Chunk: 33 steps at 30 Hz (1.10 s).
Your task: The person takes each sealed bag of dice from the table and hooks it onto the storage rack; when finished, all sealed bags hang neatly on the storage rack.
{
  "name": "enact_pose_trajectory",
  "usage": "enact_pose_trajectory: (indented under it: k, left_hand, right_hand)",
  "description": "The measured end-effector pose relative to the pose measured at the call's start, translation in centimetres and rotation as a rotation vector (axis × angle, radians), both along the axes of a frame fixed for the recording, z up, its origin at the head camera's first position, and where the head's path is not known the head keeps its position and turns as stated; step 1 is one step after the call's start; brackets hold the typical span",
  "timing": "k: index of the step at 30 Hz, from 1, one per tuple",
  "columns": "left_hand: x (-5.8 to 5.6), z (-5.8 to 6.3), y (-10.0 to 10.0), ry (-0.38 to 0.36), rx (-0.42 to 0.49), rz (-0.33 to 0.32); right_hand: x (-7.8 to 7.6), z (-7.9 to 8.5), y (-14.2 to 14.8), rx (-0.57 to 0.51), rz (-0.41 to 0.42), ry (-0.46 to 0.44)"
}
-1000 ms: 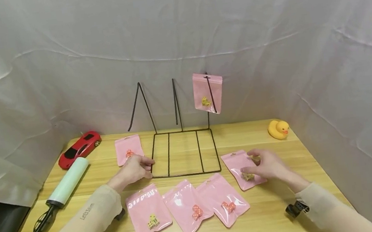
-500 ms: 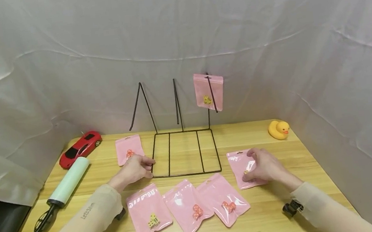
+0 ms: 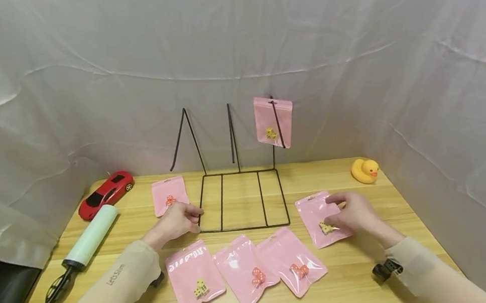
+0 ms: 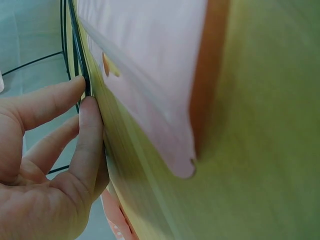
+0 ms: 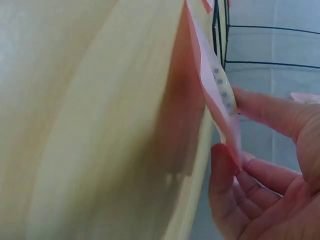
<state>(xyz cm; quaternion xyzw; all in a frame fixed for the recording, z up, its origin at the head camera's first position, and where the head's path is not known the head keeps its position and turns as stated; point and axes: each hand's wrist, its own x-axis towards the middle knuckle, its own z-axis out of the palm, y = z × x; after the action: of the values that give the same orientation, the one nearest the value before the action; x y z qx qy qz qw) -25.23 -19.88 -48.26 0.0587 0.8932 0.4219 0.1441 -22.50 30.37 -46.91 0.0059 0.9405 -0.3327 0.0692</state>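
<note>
My left hand [image 3: 176, 221] pinches the left front of the black wire rack [image 3: 244, 228]; in the left wrist view, thumb and finger meet on its wire [image 4: 87, 85]. To the right of the rack, my right hand [image 3: 356, 212] grips the right edge of a pink zip bag [image 3: 309, 216] with yellow dice [image 3: 326, 227] inside. Seen from the right wrist, this bag [image 5: 212, 85] stands off the table and casts a shadow. Another pink bag [image 3: 263, 116] with yellow dice hangs on the rack's right hook; the left and middle hooks bear nothing.
Three pink dice bags lie in front: a left one [image 3: 193, 263], a middle one [image 3: 234, 264] and a right one [image 3: 277, 248]. Another bag [image 3: 167, 187] lies behind my left hand. A red toy car [image 3: 107, 193], a hand pump [image 3: 91, 236] and a rubber duck [image 3: 365, 171] flank them.
The bag in my right hand has shifted a little to the right and changed its tilt, and the fingers have moved to its right edge. My left hand stays on the rack.
</note>
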Motion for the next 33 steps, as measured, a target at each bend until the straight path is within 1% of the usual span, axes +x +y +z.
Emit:
enact_pose_trajectory:
  k: [4, 8, 12, 19, 27, 33]
  left_hand:
    - [0.1, 0.1, 0.0, 0.000, -0.001, 0.004]
    - [0.1, 0.0, 0.1, -0.003, 0.001, 0.008]
    - [0.1, -0.1, 0.1, -0.006, -0.002, 0.011]
    - [0.0, -0.2, 0.0, -0.002, 0.001, 0.015]
    - [0.2, 0.0, 0.0, -0.007, 0.004, 0.014]
    - [0.2, 0.1, 0.1, -0.016, 0.008, 0.013]
  right_hand:
    - [0.2, 0.8, 0.4, -0.046, 0.003, 0.035]
    - [0.4, 1.7, 0.9, -0.042, 0.037, 0.102]
    - [0.6, 2.4, 1.0, -0.046, 0.052, 0.149]
    - [1.1, 3.7, 0.5, -0.079, 0.062, 0.190]
    - [2.0, 5.0, -0.1, -0.124, 0.062, 0.222]
    - [2.8, 6.1, -0.7, -0.128, 0.067, 0.278]
